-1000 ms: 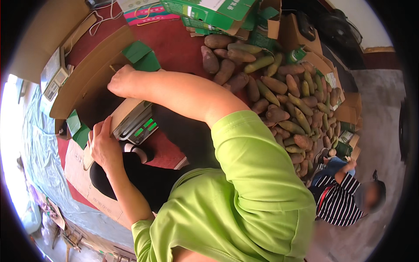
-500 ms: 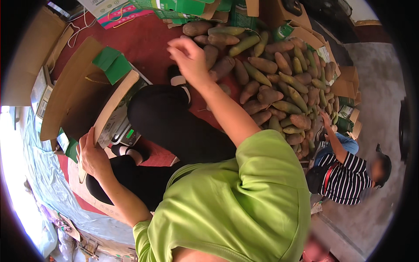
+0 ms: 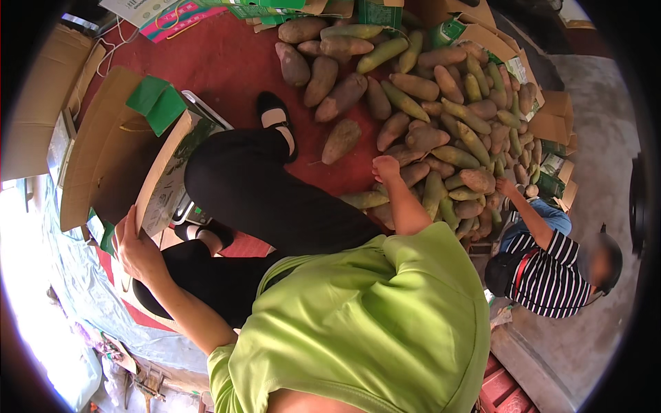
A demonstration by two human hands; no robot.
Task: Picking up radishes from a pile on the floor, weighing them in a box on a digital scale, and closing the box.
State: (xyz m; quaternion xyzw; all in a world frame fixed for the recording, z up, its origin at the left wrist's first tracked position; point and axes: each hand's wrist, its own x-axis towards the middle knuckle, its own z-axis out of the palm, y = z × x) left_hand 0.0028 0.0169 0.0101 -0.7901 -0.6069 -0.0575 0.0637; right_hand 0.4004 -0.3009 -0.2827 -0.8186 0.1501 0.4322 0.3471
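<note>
My left hand [image 3: 140, 249] is closed on the upper edge of an open cardboard box [image 3: 169, 168], at the left beside my knee. Part of a digital scale [image 3: 196, 215] shows under that box. To the right, my right hand [image 3: 387, 167] hangs at the near edge of a big heap of long radishes [image 3: 475, 141], green and dusty reddish-brown. Its fingers are curled in, and nothing shows in them. A single brownish radish [image 3: 341, 141] lies apart on the red floor covering, between my foot and the heap.
My black-trousered legs [image 3: 275, 193] lie between box and heap. At right, a person in a striped shirt [image 3: 551, 275] reaches toward the heap's far side. Cardboard cartons [image 3: 554, 113] edge the pile. A pink and white box [image 3: 172, 20] stands on the red floor covering [image 3: 213, 62].
My right hand has swung from the far side of the floor back to the right, down to the heap's near edge. My left hand keeps its hold as the box tilts slightly left.
</note>
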